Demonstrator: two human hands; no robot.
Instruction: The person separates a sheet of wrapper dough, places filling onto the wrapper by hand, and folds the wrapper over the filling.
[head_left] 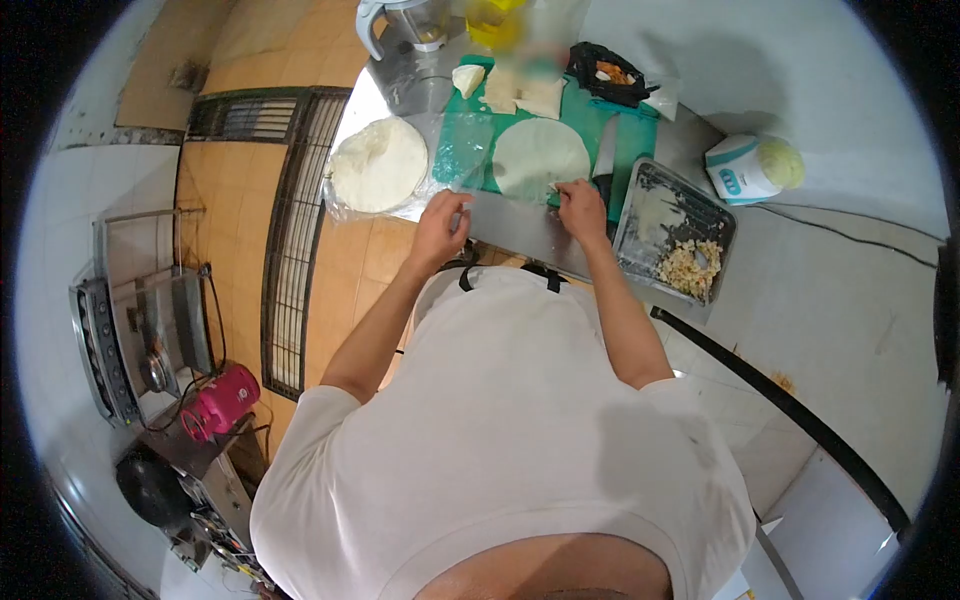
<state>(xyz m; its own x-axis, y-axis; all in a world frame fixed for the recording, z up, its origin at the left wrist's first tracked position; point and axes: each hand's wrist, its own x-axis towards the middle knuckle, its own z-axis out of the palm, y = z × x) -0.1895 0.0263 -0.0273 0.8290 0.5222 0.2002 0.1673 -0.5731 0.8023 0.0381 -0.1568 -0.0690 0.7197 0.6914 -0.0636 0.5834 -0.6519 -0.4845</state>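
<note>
A round, flat sheet of dough point(541, 160) lies on the green cutting board point(632, 135) in front of me. My left hand point(443, 228) is closed, its fingertips pinching the near edge of a clear plastic sheet point(464, 150) left of the dough. At the dough's near right edge, my right hand point(582, 210) is closed in a pinch; a tiny pale bit shows at the fingertips, too small to name. Right beside that hand lies a knife point(606, 150) with a dark handle. Another dough round point(378, 166) rests on plastic at the table's left.
Pale flat pieces point(540, 97) and a white wedge point(467, 79) sit at the board's back, near a black plastic bag point(608, 75). A metal tray point(676, 230) with crumbly filling stands right. A blender jug point(418, 22) and a white tub point(745, 168) stand farther off.
</note>
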